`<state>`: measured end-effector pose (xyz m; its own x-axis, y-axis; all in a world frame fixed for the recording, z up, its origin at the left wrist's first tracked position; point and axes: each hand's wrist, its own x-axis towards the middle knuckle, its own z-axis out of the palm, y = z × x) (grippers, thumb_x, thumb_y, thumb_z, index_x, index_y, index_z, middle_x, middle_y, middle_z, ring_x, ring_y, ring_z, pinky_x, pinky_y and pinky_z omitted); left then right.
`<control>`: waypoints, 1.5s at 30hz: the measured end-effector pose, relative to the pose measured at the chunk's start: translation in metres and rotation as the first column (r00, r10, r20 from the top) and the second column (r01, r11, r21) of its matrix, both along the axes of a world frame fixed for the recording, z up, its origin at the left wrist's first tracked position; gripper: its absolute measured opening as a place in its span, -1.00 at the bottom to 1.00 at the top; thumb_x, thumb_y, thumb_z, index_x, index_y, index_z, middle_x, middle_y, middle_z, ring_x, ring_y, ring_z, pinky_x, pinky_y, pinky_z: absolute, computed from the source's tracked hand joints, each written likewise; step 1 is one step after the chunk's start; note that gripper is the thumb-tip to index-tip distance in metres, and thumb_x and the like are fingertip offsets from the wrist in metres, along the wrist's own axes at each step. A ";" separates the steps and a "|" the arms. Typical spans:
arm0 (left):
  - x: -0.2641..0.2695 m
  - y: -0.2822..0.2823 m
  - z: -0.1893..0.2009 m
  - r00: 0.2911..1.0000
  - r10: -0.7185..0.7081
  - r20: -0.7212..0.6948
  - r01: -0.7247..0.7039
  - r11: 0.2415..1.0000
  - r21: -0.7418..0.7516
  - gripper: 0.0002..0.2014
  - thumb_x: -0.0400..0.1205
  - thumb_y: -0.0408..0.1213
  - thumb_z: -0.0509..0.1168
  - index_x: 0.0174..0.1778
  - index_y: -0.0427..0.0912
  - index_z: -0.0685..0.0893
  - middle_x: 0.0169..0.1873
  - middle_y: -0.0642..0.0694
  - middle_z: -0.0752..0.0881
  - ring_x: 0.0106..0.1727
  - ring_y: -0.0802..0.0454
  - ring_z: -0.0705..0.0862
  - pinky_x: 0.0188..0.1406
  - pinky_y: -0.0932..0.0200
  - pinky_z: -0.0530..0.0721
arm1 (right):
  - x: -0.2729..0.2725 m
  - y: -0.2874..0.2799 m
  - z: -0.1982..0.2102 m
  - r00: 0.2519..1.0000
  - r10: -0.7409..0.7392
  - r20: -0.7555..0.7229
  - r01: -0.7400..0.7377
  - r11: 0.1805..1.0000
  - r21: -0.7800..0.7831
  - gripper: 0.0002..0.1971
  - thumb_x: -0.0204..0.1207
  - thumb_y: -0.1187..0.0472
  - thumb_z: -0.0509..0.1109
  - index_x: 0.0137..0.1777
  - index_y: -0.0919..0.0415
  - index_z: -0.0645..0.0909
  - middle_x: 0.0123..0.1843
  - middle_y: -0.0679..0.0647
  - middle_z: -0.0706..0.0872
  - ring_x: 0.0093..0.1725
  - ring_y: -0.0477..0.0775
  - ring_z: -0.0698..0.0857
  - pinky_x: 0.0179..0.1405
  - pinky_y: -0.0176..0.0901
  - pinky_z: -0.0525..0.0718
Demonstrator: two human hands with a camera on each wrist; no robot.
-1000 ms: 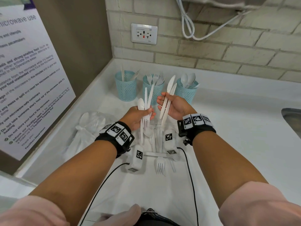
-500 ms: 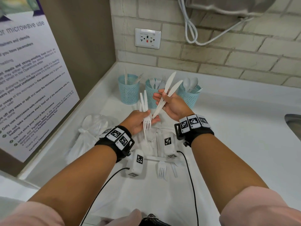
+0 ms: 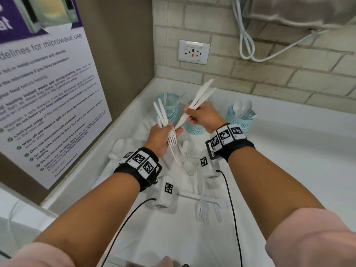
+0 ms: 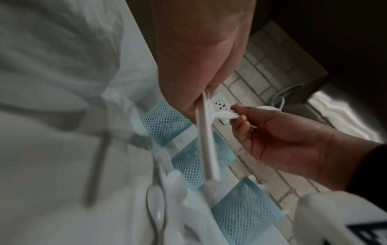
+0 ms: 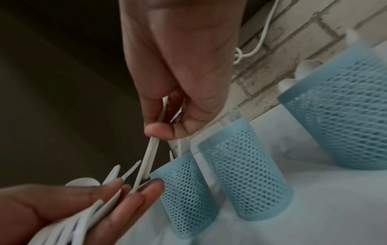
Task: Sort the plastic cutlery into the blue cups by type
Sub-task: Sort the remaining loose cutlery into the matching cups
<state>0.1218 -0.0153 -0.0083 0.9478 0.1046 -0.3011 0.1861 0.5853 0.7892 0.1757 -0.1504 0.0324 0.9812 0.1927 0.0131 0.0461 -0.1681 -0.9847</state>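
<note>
Three blue mesh cups stand in the counter's back corner: the left cup (image 3: 170, 107), the middle cup (image 3: 194, 128) partly behind my right hand, and the right cup (image 3: 240, 119) with spoons in it. My left hand (image 3: 171, 132) grips a bundle of white forks (image 3: 172, 139), tines down and handles up. My right hand (image 3: 189, 116) pinches two white knives (image 3: 202, 92) with blades slanting up to the right. Their handle ends reach my left fingertips. In the right wrist view the knives (image 5: 146, 159) hang just beside the left cup (image 5: 186, 195).
Loose cutlery lies on the white counter (image 3: 289, 151) below my hands: a spoon (image 3: 188, 167), a fork (image 3: 202, 209), a knife (image 3: 198, 197). A clear bag (image 3: 120, 149) lies at the left wall. Two tagged white blocks (image 3: 165, 193) with black cables sit near my wrists.
Both hands have lifted and moved back toward the cups. The knives have tilted from nearly upright to slanting right, and their handle ends now meet my left fingers.
</note>
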 end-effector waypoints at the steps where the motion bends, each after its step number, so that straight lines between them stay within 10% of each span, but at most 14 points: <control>1: 0.002 0.004 0.002 1.000 0.017 0.008 -0.017 1.000 0.010 -0.77 0.70 -0.51 0.13 0.28 -0.43 0.45 0.07 -0.40 0.65 -0.09 -0.16 0.74 0.08 0.04 0.74 | 0.005 0.004 0.005 0.999 -0.024 0.038 0.023 1.000 0.021 -0.92 0.57 0.36 0.35 -0.15 0.26 0.61 -0.38 0.11 0.63 -0.51 -0.13 0.59 -0.48 -0.38 0.61; 7: 0.013 0.021 0.009 0.993 0.109 0.033 -0.110 0.993 0.037 -0.74 0.71 -0.46 0.14 0.31 -0.40 0.45 -0.12 -0.24 0.70 -0.09 -0.07 0.73 -0.09 0.14 0.74 | 0.043 0.034 0.021 0.956 -0.237 0.172 0.220 0.969 0.110 -0.82 0.59 0.31 0.33 -0.25 0.13 0.59 -0.37 0.08 0.67 -0.41 -0.07 0.69 -0.17 -0.15 0.77; 20: 0.017 0.033 0.002 0.994 0.105 0.000 -0.105 0.994 -0.002 -0.73 0.67 -0.52 0.17 0.30 -0.36 0.50 -0.06 -0.24 0.72 -0.06 -0.06 0.74 0.03 0.11 0.71 | 0.075 0.067 -0.003 0.986 -0.088 0.142 0.143 0.885 -0.444 -0.81 0.56 0.24 0.33 0.05 0.37 0.65 0.04 0.31 0.77 0.07 0.28 0.75 0.14 0.12 0.69; 25: 0.013 0.033 -0.001 1.000 -0.011 0.013 0.011 1.000 -0.009 -0.73 0.70 -0.49 0.14 0.33 -0.39 0.48 -0.07 -0.22 0.72 -0.05 -0.06 0.72 0.05 0.10 0.69 | 0.070 0.054 0.006 0.970 -0.165 0.177 0.198 0.962 -0.190 -0.49 0.56 0.24 0.37 0.49 0.26 0.36 0.23 0.25 0.60 0.10 0.25 0.72 0.25 0.08 0.65; 30: 0.005 0.027 0.003 0.985 -0.168 0.023 0.168 0.986 0.011 -0.73 0.72 -0.46 0.12 0.33 -0.39 0.47 -0.04 -0.21 0.71 -0.07 -0.04 0.71 -0.09 0.16 0.75 | 0.049 0.029 0.014 0.854 -0.003 0.520 0.230 0.899 -0.373 -0.62 0.57 0.11 0.36 0.38 0.11 0.55 0.28 0.22 0.51 0.20 0.09 0.56 0.27 -0.16 0.51; 36: 0.000 0.016 0.005 0.971 -0.234 0.052 0.236 0.971 -0.047 -0.82 0.73 -0.40 0.11 0.06 -0.38 0.61 -0.05 -0.29 0.70 -0.18 -0.01 0.80 -0.12 0.22 0.78 | 0.018 -0.002 -0.005 0.818 0.397 0.417 0.252 0.406 -0.879 -0.60 0.65 -0.10 0.15 0.02 0.12 0.74 0.21 -0.03 0.64 0.40 0.16 0.33 0.25 0.04 0.18; 45: -0.010 0.001 0.005 0.958 -0.288 -0.002 0.288 0.957 -0.042 -0.65 0.76 -0.21 0.05 0.17 -0.44 0.56 -0.04 -0.36 0.70 -0.34 -0.02 0.81 -0.39 0.22 0.76 | -0.001 -0.044 -0.019 0.947 0.230 0.225 0.082 0.503 -0.860 -0.51 0.73 -0.01 0.03 -0.19 0.32 0.62 -0.21 0.19 0.74 -0.07 0.24 0.67 -0.05 -0.04 0.52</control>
